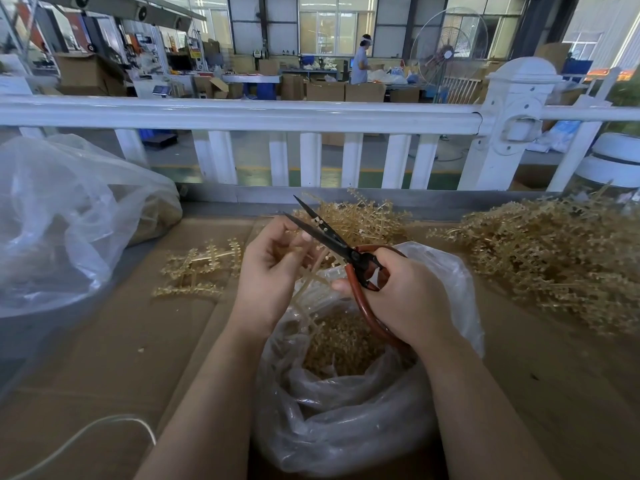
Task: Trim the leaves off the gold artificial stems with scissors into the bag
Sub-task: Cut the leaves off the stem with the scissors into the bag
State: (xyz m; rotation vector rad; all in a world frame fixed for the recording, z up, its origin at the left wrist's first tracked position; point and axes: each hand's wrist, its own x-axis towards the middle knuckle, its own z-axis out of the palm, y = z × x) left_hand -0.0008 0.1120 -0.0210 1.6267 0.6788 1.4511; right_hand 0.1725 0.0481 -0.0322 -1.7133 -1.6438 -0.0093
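Above the open mouth of a clear plastic bag (346,420), the person's left hand (273,268) pinches a gold stem (311,271) between thumb and curled fingers, holding it over the bag. Just to its right, the right hand (405,292) has its grip curled through the red loop handles of a pair of scissors (332,237); the black blades stand spread apart, pointing up and to the left, with a small bit of the stem between them near the pivot. Inside the bag lies a heap of cut gold leaves (343,344). Left of the hands, a few gold sprigs (201,268) lie flat on the cardboard-covered surface (104,358). A small pile of stems (360,220) sits just behind the scissors, and a much larger pile (554,258) spreads across the right side. At far left slumps a big clear bag (69,220). A white railing (242,116) runs behind the surface.
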